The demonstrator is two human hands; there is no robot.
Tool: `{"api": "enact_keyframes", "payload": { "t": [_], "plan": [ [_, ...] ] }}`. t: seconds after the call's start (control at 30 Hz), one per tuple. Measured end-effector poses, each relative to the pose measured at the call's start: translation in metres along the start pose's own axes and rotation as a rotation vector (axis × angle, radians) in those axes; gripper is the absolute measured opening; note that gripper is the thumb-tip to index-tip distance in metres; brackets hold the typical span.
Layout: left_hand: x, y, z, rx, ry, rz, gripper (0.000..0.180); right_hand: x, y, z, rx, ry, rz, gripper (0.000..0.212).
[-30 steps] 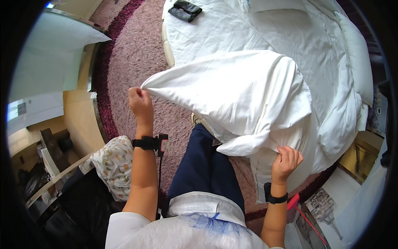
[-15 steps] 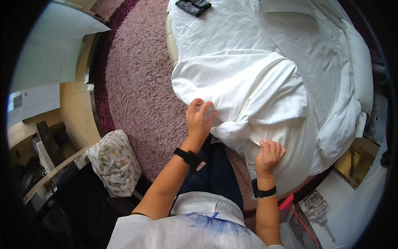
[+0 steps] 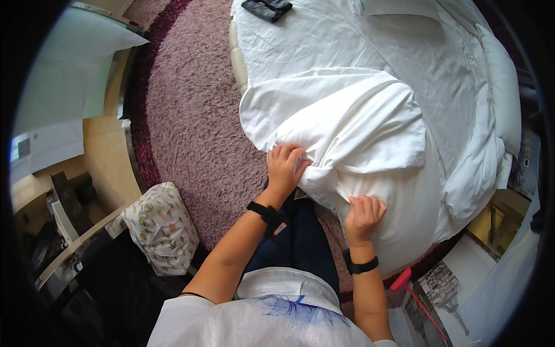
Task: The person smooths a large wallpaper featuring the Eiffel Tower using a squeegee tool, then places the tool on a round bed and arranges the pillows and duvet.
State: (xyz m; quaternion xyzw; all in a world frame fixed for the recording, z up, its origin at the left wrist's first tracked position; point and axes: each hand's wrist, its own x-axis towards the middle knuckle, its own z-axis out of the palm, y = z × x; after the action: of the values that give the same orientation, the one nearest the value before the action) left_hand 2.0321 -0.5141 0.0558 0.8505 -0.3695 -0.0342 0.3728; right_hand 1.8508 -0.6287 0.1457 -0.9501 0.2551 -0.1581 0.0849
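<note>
A white bedding cloth (image 3: pixel 358 127) lies in loose folds along the near side of the bed, over a smooth, plump, pillow-like white piece (image 3: pixel 399 214). At the cloth's near left edge, my left hand (image 3: pixel 283 168) has its fingers curled closed on the fabric. My right hand (image 3: pixel 363 217) is farther right and closer to me, pinching a fold drawn taut over the plump part. Between the two hands the cloth is gathered and twisted. The part inside each grip is hidden.
The white-sheeted bed (image 3: pixel 312 37) carries a dark folded item (image 3: pixel 267 8) at its far left edge. Left of it spreads a mauve shaggy rug (image 3: pixel 202 98). A patterned cushion (image 3: pixel 162 231) is at lower left, and a red-handled item (image 3: pixel 402 279) at lower right.
My left hand has gone from spread fingers above the cloth to closed fingers on its edge. My right hand has shifted slightly left, and the left part of the cloth is folded over.
</note>
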Motion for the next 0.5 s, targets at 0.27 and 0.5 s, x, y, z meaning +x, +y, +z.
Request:
{"api": "enact_keyframes", "payload": {
  "t": [0.27, 0.5],
  "plan": [
    [0.009, -0.004, -0.004, 0.066, -0.058, 0.158, 0.014, -0.001, 0.006, -0.004, 0.006, 0.018, 0.036, 0.017],
    [0.011, -0.024, -0.024, 0.152, 0.018, 0.079, 0.008, 0.0, 0.018, -0.021, -0.065, 0.066, 0.057, 0.014]
  ]
}}
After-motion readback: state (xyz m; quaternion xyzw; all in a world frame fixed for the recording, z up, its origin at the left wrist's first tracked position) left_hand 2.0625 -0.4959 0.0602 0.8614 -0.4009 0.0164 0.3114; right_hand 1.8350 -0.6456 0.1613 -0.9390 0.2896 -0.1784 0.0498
